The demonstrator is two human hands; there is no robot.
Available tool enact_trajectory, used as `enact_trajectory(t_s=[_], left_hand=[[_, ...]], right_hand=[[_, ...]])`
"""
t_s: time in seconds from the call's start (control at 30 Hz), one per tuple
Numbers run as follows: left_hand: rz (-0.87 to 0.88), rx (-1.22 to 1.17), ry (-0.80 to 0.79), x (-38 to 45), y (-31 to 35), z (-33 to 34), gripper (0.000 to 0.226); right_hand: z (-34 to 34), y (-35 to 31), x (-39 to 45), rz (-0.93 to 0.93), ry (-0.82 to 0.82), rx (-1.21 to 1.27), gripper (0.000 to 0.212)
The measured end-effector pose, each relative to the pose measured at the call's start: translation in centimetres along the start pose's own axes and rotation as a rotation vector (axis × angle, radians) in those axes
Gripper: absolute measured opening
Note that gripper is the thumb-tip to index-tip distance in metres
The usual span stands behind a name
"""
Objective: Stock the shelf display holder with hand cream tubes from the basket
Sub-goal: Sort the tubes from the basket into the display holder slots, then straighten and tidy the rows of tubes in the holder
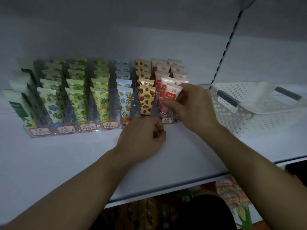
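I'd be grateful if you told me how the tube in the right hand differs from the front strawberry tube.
The pink-and-white tube is pinched by the right hand and not yet seated; the front strawberry tube sits untouched in its slot. The pink-and-white tube has a red label panel, while the strawberry tube is cream with strawberries printed all over. Both stand with the crimped end up in the clear holder.

Left grip (144,130) curled, right grip (191,103) pinching

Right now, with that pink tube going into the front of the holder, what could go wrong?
The right hand pinches the pink tube tilted against packed neighbours; pushing could topple that row. The left hand grips the clear holder's front edge; letting go might let it slide back on the shelf.
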State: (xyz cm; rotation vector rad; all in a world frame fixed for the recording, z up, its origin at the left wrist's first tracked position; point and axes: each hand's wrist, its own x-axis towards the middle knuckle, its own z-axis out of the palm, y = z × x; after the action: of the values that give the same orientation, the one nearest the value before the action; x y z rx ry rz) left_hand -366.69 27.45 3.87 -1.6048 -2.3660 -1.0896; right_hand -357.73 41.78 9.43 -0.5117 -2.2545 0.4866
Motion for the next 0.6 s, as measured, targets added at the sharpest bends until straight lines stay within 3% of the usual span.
enact_trajectory(t_s=[0.17,0.43,0.6], left_hand=[[0.029,0.030,-0.024,0.0,-0.1,-0.1,0.006],[0.065,0.063,-0.017,-0.1,0.1,-0.3,0.007],[0.074,0.062,-0.023,-0.2,-0.1,-0.2,0.007]], right_hand=[[1.3,0.0,0.4,0.002,-0.066,-0.111,0.021],[1.5,0.9,-1.6,0.042,-0.082,-0.046,0.020],[-1.7,3.5,-5.6,0.077,0.105,-0.045,0.008]])
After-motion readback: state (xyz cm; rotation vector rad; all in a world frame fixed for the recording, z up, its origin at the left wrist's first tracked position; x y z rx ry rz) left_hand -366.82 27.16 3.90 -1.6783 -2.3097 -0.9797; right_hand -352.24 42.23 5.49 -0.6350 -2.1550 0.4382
